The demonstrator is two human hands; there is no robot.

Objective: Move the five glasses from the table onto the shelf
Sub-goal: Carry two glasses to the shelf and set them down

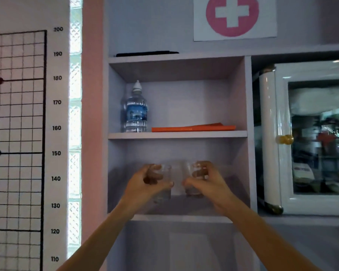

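Observation:
Both my hands reach into the lower compartment of a pale lilac shelf unit (181,218). My left hand (145,182) grips a clear glass (163,193), fingers wrapped around its upper half. My right hand (205,180) grips a second clear glass (193,191) in the same way. The two glasses sit side by side, a small gap between them, at or just above the shelf board; I cannot tell whether they touch it. A faint third glass seems to stand behind them, blurred. The table is out of view.
The compartment above holds a water bottle (136,111) and a flat orange folder (193,127). A white glass-door cabinet (311,137) stands to the right. A red cross sign (233,15) hangs above. A height chart (56,128) covers the left wall.

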